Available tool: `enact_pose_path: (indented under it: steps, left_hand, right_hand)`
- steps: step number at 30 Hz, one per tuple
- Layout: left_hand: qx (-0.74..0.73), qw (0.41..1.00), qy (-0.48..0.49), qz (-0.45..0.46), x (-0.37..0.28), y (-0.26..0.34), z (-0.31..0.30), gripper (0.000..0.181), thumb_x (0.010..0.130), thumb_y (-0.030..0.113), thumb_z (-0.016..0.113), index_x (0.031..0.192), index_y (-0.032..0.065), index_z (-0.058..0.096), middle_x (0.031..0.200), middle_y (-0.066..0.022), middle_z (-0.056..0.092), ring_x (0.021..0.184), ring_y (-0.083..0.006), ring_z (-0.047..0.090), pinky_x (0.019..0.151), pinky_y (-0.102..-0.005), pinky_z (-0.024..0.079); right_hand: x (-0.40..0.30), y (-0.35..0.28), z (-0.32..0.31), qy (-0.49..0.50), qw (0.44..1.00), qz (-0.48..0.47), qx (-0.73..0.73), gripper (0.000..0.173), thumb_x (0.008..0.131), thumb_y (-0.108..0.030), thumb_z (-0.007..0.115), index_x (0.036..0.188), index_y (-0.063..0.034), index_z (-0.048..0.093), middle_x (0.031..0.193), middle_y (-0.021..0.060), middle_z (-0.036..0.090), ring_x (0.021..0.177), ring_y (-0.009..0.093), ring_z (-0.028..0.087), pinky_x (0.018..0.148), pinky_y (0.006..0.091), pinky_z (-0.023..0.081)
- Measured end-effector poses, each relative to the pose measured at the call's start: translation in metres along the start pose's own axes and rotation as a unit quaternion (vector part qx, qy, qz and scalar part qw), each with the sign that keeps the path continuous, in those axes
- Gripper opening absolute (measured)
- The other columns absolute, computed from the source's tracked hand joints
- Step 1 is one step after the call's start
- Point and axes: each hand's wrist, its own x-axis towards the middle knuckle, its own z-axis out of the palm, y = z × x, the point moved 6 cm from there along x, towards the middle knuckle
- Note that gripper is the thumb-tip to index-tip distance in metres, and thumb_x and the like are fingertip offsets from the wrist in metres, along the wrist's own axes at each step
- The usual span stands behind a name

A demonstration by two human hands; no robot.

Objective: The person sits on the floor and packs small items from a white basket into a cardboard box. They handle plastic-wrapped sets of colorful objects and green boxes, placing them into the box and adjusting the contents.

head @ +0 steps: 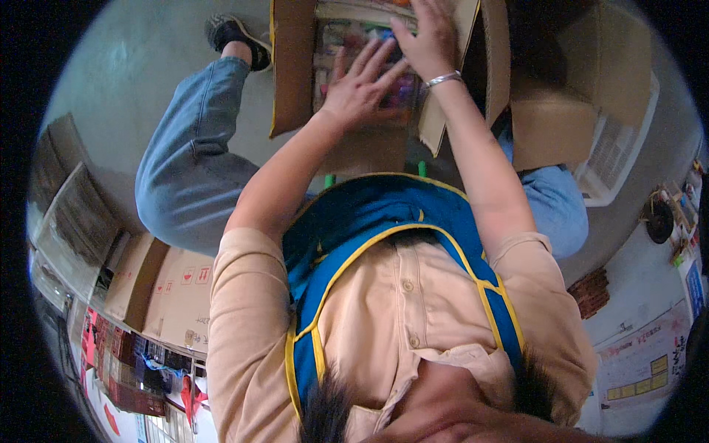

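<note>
An open cardboard carton (293,83) stands before me at the top of the view, its flaps spread. Packed inside are colorful small items (401,91), seemingly in clear wrapping and blurred, so their kind cannot be made out. My left hand (360,91) lies flat over these contents with its fingers apart. Close beside it, my right hand (435,41) is over the carton's right side, thumb and fingers spread and partly cut off by the top edge. Nothing is seen gripped in either hand. Whether the palms press on the items is hidden.
To the right are another open cardboard box (554,127) and a white plastic crate (615,149). Large printed cartons (177,293) stand behind me on the left. My legs straddle the carton, and a blue apron (376,199) covers my lap. Green bars (330,181) show below the carton.
</note>
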Motion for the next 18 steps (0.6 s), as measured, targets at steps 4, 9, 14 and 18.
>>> enact_pose_path:
  steps: [4, 9, 14, 18]
  left_hand:
    - [0.071, 0.996, -0.057, -0.019, -0.025, -0.008, 0.034, 0.090, 0.072, 0.062, 0.068, 0.148, 0.0386, 0.026, 0.159, -0.0033, 0.014, 0.145, -0.0258, 0.015, 0.109, -0.0676, 0.011]
    - [0.000, 0.999, 0.012, -0.051, -0.023, 0.004, 0.025, 0.084, 0.074, 0.050, 0.071, 0.145, 0.0272, 0.033, 0.155, -0.0099, 0.020, 0.143, -0.0315, 0.020, 0.107, -0.0662, 0.020]
    - [-0.174, 0.904, 0.208, -0.331, -0.116, 0.017, -0.004, 0.074, 0.072, 0.031, 0.076, 0.134, 0.0078, 0.043, 0.134, -0.0208, 0.040, 0.126, -0.0381, 0.039, 0.106, -0.0493, 0.031]
    - [-0.213, 0.597, 0.253, -0.731, -0.195, -0.024, 0.001, 0.082, 0.071, 0.031, 0.077, 0.134, -0.0031, 0.036, 0.129, -0.0270, 0.039, 0.124, -0.0417, 0.036, 0.104, -0.0467, 0.035]
  right_hand:
    - [-0.022, 0.014, -0.049, 0.060, 0.998, 0.002, 0.022, 0.056, 0.081, -0.019, 0.070, 0.132, -0.0085, 0.049, 0.139, 0.0154, 0.047, 0.129, 0.034, 0.043, 0.103, 0.0448, 0.036]
    - [-0.035, 0.115, -0.012, -0.064, 0.956, 0.279, 0.062, 0.035, 0.079, -0.018, 0.070, 0.107, 0.0010, 0.062, 0.102, 0.0194, 0.067, 0.090, 0.034, 0.065, 0.084, 0.0378, 0.050]
    - [-0.063, 0.110, -0.009, 0.057, 0.888, 0.383, 0.248, 0.024, 0.079, -0.013, 0.070, 0.094, 0.0036, 0.065, 0.089, 0.0102, 0.068, 0.080, 0.020, 0.063, 0.073, 0.0331, 0.049]
    - [-0.107, 0.108, -0.006, 0.124, 0.815, 0.426, 0.372, 0.029, 0.081, -0.014, 0.066, 0.098, 0.0076, 0.056, 0.100, 0.0161, 0.064, 0.089, 0.023, 0.059, 0.081, 0.0346, 0.047]
